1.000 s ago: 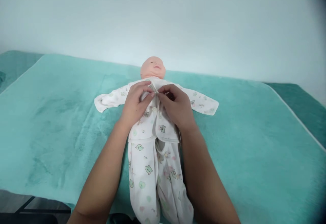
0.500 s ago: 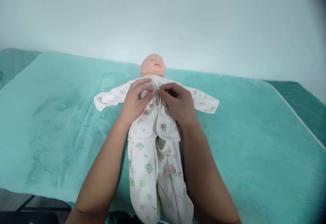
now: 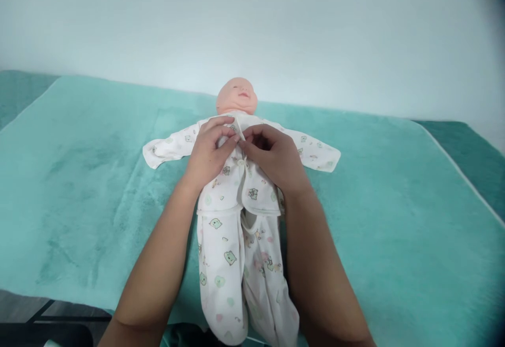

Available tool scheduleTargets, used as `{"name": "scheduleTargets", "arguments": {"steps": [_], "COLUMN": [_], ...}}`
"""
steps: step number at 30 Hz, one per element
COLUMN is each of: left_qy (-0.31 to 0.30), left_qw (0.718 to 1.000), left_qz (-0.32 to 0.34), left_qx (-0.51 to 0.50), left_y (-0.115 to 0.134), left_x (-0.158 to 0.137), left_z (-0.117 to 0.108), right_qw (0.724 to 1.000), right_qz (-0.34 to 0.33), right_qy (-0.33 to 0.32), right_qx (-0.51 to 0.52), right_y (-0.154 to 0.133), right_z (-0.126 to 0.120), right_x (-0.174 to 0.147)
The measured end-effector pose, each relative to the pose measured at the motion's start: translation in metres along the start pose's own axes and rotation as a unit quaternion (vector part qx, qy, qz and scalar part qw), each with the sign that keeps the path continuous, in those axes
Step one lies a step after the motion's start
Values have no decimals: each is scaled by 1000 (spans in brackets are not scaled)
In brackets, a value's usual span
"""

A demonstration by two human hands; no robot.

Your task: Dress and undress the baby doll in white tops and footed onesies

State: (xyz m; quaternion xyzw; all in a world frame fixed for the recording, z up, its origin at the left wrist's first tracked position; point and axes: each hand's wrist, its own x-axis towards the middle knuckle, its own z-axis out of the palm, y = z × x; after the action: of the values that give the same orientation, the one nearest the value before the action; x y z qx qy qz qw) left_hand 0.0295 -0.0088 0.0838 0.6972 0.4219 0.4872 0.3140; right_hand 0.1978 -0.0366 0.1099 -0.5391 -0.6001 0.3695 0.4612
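Observation:
A baby doll [image 3: 236,96] lies face up, wearing a white long-sleeved baby jacket [image 3: 221,192] printed with small bears, its sleeves spread to both sides. White patterned trousers [image 3: 231,284] cover its legs. At the chest, my left hand [image 3: 209,150] pinches the jacket's front edge between thumb and fingers. Opposite it, almost touching, my right hand [image 3: 274,155] is closed in a pinch on the other side of the front opening. Whether thin ties are between the fingertips is too small to make out. Just below them, a knotted tie [image 3: 242,163] joins the two front panels.
The doll rests on a light green plush cloth [image 3: 98,179] spread over a darker green cover [image 3: 469,152]. A pale wall [image 3: 252,26] rises behind. Grey floor and a dark object [image 3: 43,335] show at the lower left.
Both hands stay at the chest. The right fingertips have shifted slightly, and the knotted tie below shows more plainly. The whole view has moved a little.

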Motion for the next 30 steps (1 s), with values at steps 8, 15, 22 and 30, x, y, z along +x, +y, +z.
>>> {"name": "scheduleTargets", "arguments": {"steps": [8,15,22,30], "left_qy": [-27,-16,-33,-55], "left_qw": [998,992,985,974], "left_qz": [-60,-101,-107,-119], "left_qx": [-11,-71,-135,-185], "left_y": [12,10,4,1], "left_x": [2,3,2,3], "left_z": [-2,-3,-6,-8], "right_qw": [992,997,998,997], "right_qz": [-43,-39,-41,-39], "right_qy": [-16,-47,-17,-49], "right_qx": [-118,-40,47,40], "right_y": [-3,3,9,6], "right_z": [5,0,0,-2], "right_x": [-2,-2,1,-2]}}
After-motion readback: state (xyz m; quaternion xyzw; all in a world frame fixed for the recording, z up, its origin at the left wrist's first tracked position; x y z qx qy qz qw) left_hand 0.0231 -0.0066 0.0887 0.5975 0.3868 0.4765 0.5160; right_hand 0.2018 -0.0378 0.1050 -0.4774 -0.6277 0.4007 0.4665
